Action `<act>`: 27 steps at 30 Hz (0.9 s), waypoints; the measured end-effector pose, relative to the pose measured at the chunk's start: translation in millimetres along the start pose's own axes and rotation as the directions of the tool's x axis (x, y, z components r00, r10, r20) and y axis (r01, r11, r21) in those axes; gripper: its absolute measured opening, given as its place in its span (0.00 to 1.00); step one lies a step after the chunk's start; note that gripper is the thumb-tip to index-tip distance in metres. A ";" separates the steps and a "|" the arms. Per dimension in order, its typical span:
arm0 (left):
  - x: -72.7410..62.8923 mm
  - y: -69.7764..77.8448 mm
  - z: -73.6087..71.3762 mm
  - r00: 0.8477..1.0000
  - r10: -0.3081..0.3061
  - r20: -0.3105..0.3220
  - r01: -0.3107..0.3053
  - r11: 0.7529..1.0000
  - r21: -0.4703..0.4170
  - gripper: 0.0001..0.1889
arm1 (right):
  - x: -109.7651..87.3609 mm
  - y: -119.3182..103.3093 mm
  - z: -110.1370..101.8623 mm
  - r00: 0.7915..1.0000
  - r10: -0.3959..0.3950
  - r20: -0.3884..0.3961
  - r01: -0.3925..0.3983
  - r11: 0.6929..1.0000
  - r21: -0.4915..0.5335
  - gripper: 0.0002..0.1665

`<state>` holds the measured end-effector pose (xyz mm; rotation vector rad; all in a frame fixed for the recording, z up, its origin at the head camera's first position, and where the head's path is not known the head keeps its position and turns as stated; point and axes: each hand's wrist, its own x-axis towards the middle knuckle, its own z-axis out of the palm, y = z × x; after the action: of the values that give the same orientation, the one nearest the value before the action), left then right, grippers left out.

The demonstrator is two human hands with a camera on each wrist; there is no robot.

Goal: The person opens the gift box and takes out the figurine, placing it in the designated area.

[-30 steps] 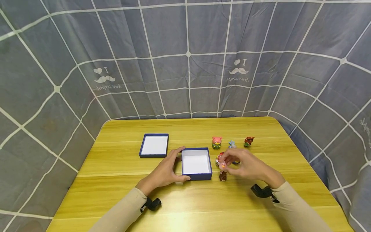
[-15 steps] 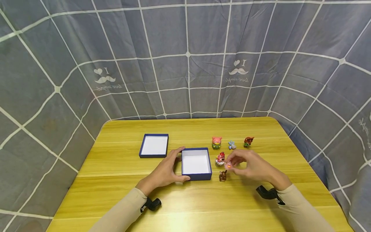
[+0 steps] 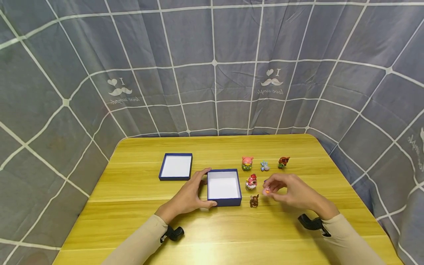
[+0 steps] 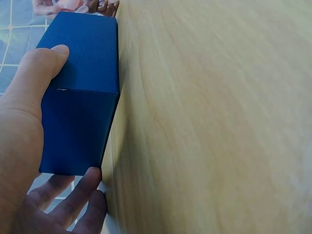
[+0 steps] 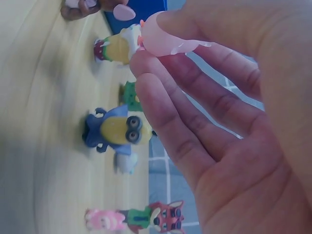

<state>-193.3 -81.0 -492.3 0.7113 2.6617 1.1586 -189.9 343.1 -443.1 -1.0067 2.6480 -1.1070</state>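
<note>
My left hand (image 3: 183,197) grips the left side of an open blue box (image 3: 240,201) with a white inside. Its thumb presses the front wall and its fingers reach round the back corner. In the right wrist view my right hand (image 5: 214,122) pinches a small pale pink toy figure (image 5: 163,39) between thumb and fingertips; in the head view it is right of a red-and-pink figurine (image 3: 251,182) and a brown animal figurine (image 3: 254,201). A yellow minion figurine (image 5: 117,129) stands beside that hand, hidden behind it in the head view.
The blue-rimmed lid (image 3: 175,179) lies inside up, left of the box. Behind my right hand stand a pink-and-green figurine (image 3: 247,163), a pale blue one (image 3: 264,166) and a fox figurine (image 3: 283,162). A grey grid curtain (image 3: 185,88) surrounds the wooden table (image 3: 198,235).
My right hand has moved to the right with the pink figure, uncovering the red-and-pink figurine and more of the brown one. The left hand and box stay put.
</note>
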 end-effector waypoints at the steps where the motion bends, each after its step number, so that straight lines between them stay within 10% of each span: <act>1: -0.1 -0.1 0.1 1.000 0.000 -0.001 0.000 1.000 -0.001 0.66 | -1.1 0.7 -0.3 1.000 0.001 0.003 -0.001 1.000 0.003 0.17; 27: -1.2 1.0 -1.1 1.000 0.018 -0.009 -0.018 1.000 -0.009 0.66 | -15.2 12.8 0.3 0.994 0.093 0.061 -0.094 0.996 0.005 0.16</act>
<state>-192.2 -81.7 -490.9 0.7323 2.6604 1.1805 -184.9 358.9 -454.1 -0.8903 2.6114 -1.0497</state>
